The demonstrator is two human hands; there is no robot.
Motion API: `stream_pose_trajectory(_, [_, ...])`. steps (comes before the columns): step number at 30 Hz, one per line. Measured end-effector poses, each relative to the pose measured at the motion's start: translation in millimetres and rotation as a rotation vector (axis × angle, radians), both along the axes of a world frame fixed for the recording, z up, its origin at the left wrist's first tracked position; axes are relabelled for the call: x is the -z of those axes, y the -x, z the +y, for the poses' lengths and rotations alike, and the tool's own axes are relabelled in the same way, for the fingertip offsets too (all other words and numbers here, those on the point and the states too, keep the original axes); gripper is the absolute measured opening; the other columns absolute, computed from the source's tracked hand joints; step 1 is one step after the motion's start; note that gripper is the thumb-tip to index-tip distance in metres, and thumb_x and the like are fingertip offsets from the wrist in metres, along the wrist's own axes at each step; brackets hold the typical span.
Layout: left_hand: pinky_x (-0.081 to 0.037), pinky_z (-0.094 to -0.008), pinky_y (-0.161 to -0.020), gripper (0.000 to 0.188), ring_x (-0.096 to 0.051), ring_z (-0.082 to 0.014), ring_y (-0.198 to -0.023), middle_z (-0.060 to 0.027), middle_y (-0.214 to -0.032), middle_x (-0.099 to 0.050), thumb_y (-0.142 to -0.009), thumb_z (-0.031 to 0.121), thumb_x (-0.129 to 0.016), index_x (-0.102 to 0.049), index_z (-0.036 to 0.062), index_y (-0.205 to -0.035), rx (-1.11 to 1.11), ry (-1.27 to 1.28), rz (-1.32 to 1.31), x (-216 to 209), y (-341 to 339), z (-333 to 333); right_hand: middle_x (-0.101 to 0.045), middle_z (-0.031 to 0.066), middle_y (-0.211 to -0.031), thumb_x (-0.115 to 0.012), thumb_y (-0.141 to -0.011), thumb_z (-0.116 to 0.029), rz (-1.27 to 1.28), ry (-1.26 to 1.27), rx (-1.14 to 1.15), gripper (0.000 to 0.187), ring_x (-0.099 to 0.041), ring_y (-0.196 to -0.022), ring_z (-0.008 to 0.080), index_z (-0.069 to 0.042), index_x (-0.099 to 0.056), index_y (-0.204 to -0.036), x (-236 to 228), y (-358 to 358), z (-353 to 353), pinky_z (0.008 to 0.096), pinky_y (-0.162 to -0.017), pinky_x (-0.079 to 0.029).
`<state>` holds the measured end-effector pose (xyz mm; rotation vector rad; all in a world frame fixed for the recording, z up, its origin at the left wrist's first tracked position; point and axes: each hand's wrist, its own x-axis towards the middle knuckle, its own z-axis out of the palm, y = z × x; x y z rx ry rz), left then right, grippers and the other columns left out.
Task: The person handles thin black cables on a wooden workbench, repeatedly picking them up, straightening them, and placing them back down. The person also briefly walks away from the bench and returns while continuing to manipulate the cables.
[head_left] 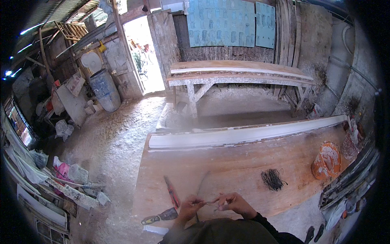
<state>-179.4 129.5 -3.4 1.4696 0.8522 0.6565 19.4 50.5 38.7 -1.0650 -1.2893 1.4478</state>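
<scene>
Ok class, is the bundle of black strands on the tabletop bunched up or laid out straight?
Bunched up: the black strands loop and cross over one another in a loose tangle on the tabletop.

strand point(211, 202): too fine to trace | dark garment point(227, 232): cut off

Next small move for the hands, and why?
Probably a slight bend of the thin strand with the right hand, the left hand steadying it: it appears to run between both hands' fingertips, while the black tangled bundle lies apart.
</scene>
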Motion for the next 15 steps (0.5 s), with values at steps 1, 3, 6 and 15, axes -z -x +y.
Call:
stream_pose_trajectory(1, [-0.04,-0.024,-0.069,0.013,-0.05,-0.0112,-0.076,-0.0017,-0.076,-0.052,-0.073,0.014,-0.065,-0.058,0.0034,-0.074,0.063,-0.029,0.022,-3,-2,-2,-0.061,0.0002,-0.077,-0.066,-0.072,-0.016,-0.06,-0.019,0.096,0.009,-0.054,-0.092,0.0184,-0.008,-0.062,-0.075,1,1,1,0.0407,-0.097,-0.024])
stream_pose_trajectory(3, [-0.038,-0.0249,-0.071,0.015,-0.049,-0.0124,-0.077,-0.0021,-0.077,-0.052,-0.075,0.017,-0.063,-0.057,0.0036,-0.076,0.263,0.002,-0.019,-4,-3,-5,-0.06,0.0001,-0.071,-0.066,-0.071,-0.014,-0.181,-0.059,0.281,0.008,-0.057,-0.081,0.0179,-0.009,-0.061,-0.074,4,6,5,0.0445,-0.095,-0.025])
stream_pose_trajectory(6, [-0.037,-0.0256,-0.071,0.017,-0.048,-0.0128,-0.077,-0.002,-0.076,-0.051,-0.077,0.021,-0.061,-0.056,0.0043,-0.078,0.606,0.067,-0.154,-1,-4,-11,-0.058,0.0032,-0.075,-0.065,-0.067,-0.008,-0.891,-0.192,0.462,0.01,-0.053,-0.076,0.0192,-0.01,-0.057,-0.073,11,7,9,0.0442,-0.087,-0.026])
stream_pose_trajectory(15, [-0.04,-0.0257,-0.072,0.014,-0.051,-0.0115,-0.078,-0.0023,-0.077,-0.055,-0.072,0.015,-0.066,-0.059,0.0032,-0.077,0.306,-0.038,-0.039,2,8,2,-0.057,0.0049,-0.089,-0.068,-0.066,-0.013,-0.909,-0.402,0.563,0.014,-0.051,-0.092,0.0202,-0.011,-0.063,-0.079,22,4,12,0.0399,-0.083,-0.031])
